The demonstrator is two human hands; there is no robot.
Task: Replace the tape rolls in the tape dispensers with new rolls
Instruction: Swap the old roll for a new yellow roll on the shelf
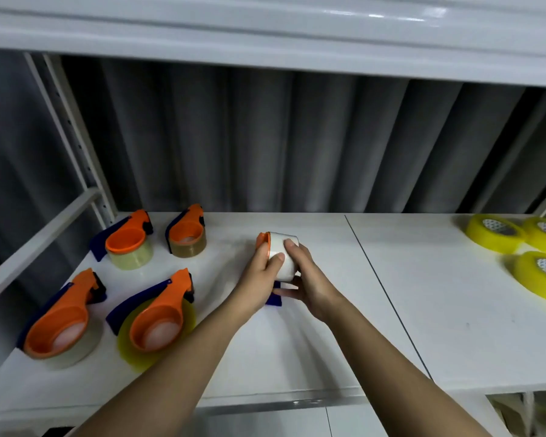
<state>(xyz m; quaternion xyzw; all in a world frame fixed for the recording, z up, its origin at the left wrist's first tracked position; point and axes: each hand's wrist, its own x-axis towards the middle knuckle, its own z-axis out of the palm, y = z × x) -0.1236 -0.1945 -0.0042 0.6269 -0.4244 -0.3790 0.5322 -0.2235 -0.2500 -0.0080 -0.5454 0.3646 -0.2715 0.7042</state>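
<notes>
Both hands held one tape dispenser [279,258] above the middle of the white shelf [423,310]. The left hand [259,272] and right hand [303,272] curled around its white roll. Four more dispensers [158,316] sat at nine o'clock, and yellow tape rolls [494,233] lay at three o'clock.

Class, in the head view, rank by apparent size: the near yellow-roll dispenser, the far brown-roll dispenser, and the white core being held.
1. Yellow-roll dispenser
2. Brown-roll dispenser
3. White core
Nearness inflates the first.
</notes>
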